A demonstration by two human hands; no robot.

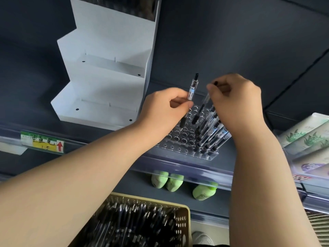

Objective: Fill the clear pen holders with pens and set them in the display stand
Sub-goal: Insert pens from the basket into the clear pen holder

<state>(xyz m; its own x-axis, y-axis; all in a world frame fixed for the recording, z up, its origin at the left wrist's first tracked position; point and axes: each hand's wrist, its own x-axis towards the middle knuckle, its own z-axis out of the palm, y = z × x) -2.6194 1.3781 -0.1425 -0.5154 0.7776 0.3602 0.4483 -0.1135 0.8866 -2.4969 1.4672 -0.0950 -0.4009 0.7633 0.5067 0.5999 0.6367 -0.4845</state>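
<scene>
A clear pen holder (179, 139) with rows of round holes stands on the dark shelf, its right side filled with several black pens (211, 132). My left hand (163, 111) pinches an upright pen (193, 88) whose lower end reaches down to the holder's left holes. My right hand (236, 98) pinches a second pen (202, 108) slanted into the holder's middle. The white stepped display stand (106, 86) sits to the left, its tiers bare.
A tan perforated basket (185, 216) full of pens is at the bottom centre. Green bottles (167, 180) lie on the lower shelf. Packaged goods (306, 138) sit at the right. A price label (42, 141) is clipped to the shelf rail at left.
</scene>
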